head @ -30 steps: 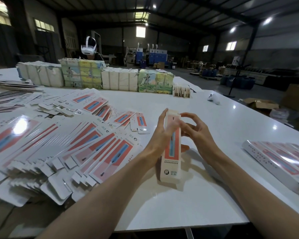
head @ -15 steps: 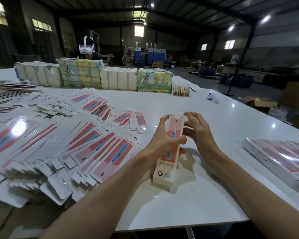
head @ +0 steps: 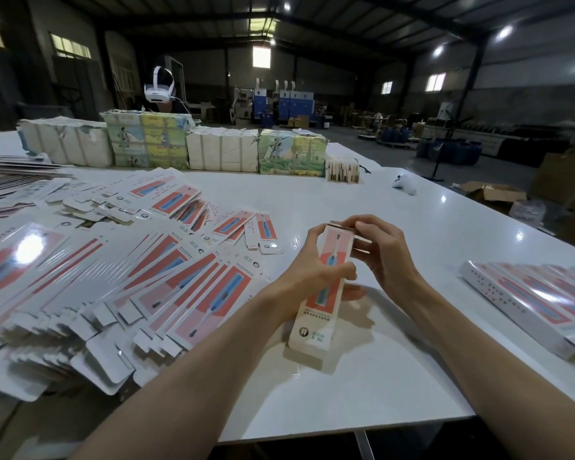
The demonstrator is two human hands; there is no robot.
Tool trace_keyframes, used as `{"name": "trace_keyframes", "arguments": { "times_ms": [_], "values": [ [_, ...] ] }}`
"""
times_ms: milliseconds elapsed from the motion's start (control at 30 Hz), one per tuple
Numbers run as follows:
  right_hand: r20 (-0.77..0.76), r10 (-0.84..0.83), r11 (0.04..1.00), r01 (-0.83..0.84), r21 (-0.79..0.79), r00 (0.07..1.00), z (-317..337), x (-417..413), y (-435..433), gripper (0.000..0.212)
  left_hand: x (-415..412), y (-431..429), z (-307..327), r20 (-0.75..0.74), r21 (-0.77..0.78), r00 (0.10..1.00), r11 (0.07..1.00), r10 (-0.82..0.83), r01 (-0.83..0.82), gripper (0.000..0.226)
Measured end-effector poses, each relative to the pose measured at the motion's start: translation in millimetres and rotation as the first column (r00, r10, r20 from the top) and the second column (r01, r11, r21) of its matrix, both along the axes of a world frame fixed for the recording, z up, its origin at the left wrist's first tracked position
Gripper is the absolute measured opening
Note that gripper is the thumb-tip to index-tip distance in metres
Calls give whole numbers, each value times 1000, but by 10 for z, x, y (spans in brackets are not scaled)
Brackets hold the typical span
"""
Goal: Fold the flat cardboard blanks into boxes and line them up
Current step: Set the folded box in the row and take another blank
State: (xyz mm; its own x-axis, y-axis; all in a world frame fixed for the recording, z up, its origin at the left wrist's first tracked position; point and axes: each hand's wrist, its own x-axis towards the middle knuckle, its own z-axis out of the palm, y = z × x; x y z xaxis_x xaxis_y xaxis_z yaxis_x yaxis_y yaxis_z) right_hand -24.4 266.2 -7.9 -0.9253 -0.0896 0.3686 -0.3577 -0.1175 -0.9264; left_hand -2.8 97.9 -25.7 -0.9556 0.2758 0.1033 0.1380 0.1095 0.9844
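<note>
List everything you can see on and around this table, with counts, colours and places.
Flat blanks: many, white with red and blue print, fanned over the table's left.
Box: one, same print, tilted, centre.
Finished boxes: one row, count unclear, right edge.
Wrapped bundles: four blocks, two white, two green-yellow, far edge.
Controller: one, white, far right.
Table: one, white.
Headset: one, white, on a person behind the bundles.
Left hand: grips the box's middle.
Right hand: pinches its top end.

Gripping tilted toothbrush box (head: 314,330) mid-length in left hand (head: 309,277), over white worktop (head: 379,393). Pinching its top end with fingers (head: 356,224) of right hand (head: 385,257). Fanned pile of flat blanks (head: 180,293) to the left, row of folded boxes (head: 528,293) lined up far right.
</note>
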Motion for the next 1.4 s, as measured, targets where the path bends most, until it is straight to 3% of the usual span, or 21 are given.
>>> {"name": "trace_keyframes", "arguments": {
  "times_ms": [100, 300, 500, 733, 833, 1033, 1400],
  "values": [
    [45, -36, 999, 37, -36, 998, 11, 2, -9, 30, 6, 6, -20, -33, -25, 999, 1000, -10, 9, 86],
    [158, -7, 994, 25, -109, 987, 10, -44, 49, 14, 13, 7, -32, -39, -12, 999, 1000, -28, 27, 84],
    [217, -19, 994, 42, -101, 976, 23, -60, 87, 13, 21, 21, -34, -54, -77, 998, 997, -20, 15, 102],
    [163, -11, 998, 20, -52, 986, 28, -46, 108, 19, 52, -7, -10, -79, -100, 995, 994, -55, 47, 102],
    [138, 25, 999, -18, -51, 990, 29, -49, 106, 21, 66, -13, 5, -39, -8, 996, 997, -78, 78, 98],
    [108, 47, 998, -42, -51, 993, 26, -22, 13, 24, 57, 8, 30, -28, 19, 1000, 1000, 8, -7, 92],
    [0, 10, 986, -9, 168, 1000, -3, 65, -48, 25, 41, -3, 40, -6, 72, 993, 991, 114, -113, 84]
  ]
}}
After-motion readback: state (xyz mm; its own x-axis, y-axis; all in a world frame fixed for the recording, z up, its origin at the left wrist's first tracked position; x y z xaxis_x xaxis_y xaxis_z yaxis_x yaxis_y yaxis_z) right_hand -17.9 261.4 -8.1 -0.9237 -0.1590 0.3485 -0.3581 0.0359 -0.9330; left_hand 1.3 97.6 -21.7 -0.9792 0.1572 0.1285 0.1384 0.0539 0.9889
